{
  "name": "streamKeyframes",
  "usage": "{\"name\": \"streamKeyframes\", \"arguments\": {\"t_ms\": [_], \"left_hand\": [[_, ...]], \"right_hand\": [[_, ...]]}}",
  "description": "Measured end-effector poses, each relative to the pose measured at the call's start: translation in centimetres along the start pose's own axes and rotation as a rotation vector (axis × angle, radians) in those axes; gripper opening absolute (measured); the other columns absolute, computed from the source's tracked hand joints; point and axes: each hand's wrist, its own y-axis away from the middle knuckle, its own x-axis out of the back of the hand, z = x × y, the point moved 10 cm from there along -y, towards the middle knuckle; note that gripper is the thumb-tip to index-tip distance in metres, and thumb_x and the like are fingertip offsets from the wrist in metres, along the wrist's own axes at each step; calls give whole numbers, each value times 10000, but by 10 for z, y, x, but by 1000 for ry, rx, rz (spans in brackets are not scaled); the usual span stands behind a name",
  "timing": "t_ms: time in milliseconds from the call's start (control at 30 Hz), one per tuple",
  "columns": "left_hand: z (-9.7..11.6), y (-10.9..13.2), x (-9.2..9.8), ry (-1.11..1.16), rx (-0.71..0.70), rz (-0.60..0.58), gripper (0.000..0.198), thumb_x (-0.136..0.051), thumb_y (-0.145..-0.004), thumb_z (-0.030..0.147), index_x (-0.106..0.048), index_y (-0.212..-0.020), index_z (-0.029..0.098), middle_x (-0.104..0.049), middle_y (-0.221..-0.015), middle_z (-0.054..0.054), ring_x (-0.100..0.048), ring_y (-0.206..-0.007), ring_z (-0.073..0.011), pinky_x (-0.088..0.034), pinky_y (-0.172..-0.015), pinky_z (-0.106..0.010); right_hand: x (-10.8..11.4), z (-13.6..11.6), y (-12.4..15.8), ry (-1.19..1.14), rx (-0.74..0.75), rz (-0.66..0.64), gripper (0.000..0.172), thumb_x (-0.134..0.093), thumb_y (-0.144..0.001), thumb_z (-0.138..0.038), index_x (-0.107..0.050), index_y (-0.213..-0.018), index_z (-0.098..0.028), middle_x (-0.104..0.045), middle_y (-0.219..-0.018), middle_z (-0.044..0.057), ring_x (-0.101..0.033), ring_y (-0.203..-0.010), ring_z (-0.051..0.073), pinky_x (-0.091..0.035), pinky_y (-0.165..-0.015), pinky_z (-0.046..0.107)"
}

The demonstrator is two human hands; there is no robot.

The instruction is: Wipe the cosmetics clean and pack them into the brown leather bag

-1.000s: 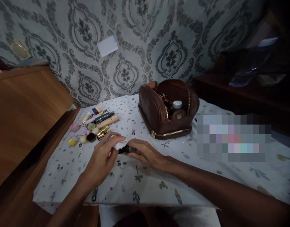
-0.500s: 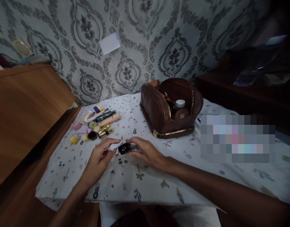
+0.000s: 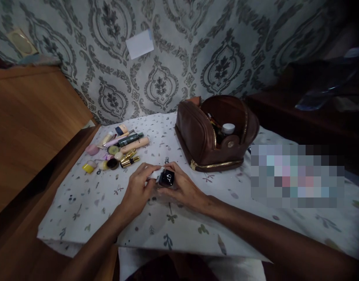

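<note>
A small black cosmetic case (image 3: 167,178) with a pale logo on its lid sits between my two hands over the patterned white cloth (image 3: 88,195). My right hand (image 3: 183,188) wraps round it from the right. My left hand (image 3: 140,188) pinches a small white pad or wipe (image 3: 156,174) against the case's left edge. Behind the hands stands an open brown leather toiletry bag (image 3: 197,136) with a white-capped jar (image 3: 227,128) and other items inside.
A cluster of several cosmetics (image 3: 116,150), tubes, gold lipsticks and small pots, lies at the cloth's far left. A wooden cabinet (image 3: 30,128) flanks the left. A blurred patch (image 3: 296,175) covers the right side. Patterned wallpaper with a white note (image 3: 140,43) is behind.
Both hands have lifted and turned the black case so its lid faces up, shifting slightly right. The white pad stays pinched in my left hand against it.
</note>
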Motion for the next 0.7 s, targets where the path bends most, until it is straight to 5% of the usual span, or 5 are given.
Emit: {"name": "streamKeyframes", "arguments": {"t_ms": [167, 333, 533, 700], "left_hand": [[-22, 1, -11, -90, 36, -20, 366, -442, -850, 51, -650, -1117, 193, -635, -1028, -56, -603, -1000, -212, -462, -885, -347], [-44, 12, -16, -83, 77, -51, 339, -449, -867, 67, -621, -1136, 182, -617, -1017, -63, -594, -977, -208, -475, -846, -331], [-38, 25, -15, -80, 57, -33, 373, -437, -842, 38, -587, -1143, 198, -589, -1043, -57, -588, -978, -195, -475, -862, -323], [-23, 29, -10, -39, 22, -33, 397, -425, -828, 15, -587, -1130, 216, -596, -1021, -46, -597, -958, -187, -487, -850, -315]], "right_hand": [[5, 23, -1, -127, -136, 75, 480, -702, -813, -403, -554, -1209, -176, -641, -1031, 73, -603, -978, 241, -491, -894, 394], [6, 42, -3, -288, -270, 108, 404, -730, -764, -426, -583, -1038, -168, -667, -941, 46, -618, -883, 211, -499, -814, 344], [6, 44, -7, -465, -273, 148, 379, -744, -736, -445, -554, -929, -179, -656, -952, 47, -608, -899, 207, -495, -812, 335], [6, 40, -5, -349, -259, 120, 343, -724, -767, -415, -567, -952, -172, -658, -912, 37, -606, -852, 201, -501, -751, 320]]}}
